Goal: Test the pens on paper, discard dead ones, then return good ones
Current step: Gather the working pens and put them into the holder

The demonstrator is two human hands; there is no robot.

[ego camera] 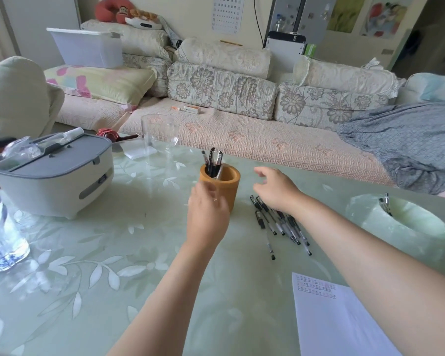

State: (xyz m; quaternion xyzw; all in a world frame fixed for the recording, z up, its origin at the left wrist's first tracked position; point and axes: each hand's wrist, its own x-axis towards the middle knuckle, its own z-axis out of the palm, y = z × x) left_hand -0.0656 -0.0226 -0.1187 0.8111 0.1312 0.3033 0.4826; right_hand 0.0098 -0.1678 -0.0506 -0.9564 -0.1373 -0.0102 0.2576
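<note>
Your pens (212, 160) are split. A few stand in the brown pen holder (229, 181) at mid-table, a loose bunch (280, 224) lies just right of it, and at least one sits in the white lined bin (406, 227) far right. The paper (344, 325) near you carries marks, so testing looks well along, but returning the good ones seems unfinished. Your left hand (207, 214) is up against the holder's near side; whether it grips is unclear. Your right hand (275, 191) hovers over the loose bunch, fingers relaxed and holding nothing.

Two bare forearms, uncovered from the lower frame edge to the wrists, left hand (207, 214) at centre, right hand (276, 192) right of centre, small pale glint on one left finger
</note>
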